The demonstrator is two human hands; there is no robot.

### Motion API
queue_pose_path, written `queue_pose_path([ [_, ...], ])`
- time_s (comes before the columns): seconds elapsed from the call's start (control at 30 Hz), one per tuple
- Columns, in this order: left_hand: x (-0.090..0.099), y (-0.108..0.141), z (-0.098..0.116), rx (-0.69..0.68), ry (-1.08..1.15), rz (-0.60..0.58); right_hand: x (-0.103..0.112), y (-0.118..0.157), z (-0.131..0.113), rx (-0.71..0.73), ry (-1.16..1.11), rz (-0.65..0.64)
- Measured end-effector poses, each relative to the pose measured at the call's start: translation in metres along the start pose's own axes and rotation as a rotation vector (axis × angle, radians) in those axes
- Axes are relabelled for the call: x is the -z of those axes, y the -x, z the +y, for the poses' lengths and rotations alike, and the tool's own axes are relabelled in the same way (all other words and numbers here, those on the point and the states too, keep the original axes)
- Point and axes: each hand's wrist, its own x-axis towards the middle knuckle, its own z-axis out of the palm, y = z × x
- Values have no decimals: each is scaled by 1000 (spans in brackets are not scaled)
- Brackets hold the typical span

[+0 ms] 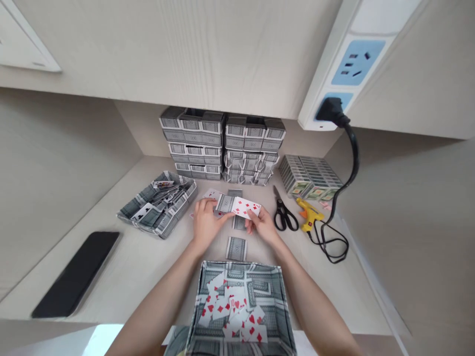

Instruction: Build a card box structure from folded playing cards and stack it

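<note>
My left hand (206, 217) is closed on a playing card with its grey patterned back (224, 202) up. My right hand (263, 225) pinches a face-up diamond card (244, 206) between thumb and fingers. The two cards meet edge to edge above the desk; whether they are joined I cannot tell. Beneath and around them lie more cards: one back-up piece (235, 192) behind, a face-up card (213, 193) by my left fingers, and a separate back-up piece (236, 248) nearer me.
In front of me stands a card-covered box (274, 277) holding cut card pieces. A card-made tray (174, 223) and black phone (77, 274) lie left. Scissors (284, 217) and a yellow glue gun (310, 215) with a looping cord lie right. Stacked card boxes (198, 137) line the back.
</note>
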Motion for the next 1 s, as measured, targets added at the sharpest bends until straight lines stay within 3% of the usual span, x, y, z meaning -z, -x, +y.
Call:
queue_pose_path([
  [0.3, 1, 1, -1, -29, 7, 3, 6, 1, -2, -26, 14, -65],
  [1.0, -3, 8, 12, -77, 23, -28, -2, 1, 1, -9, 8, -168],
])
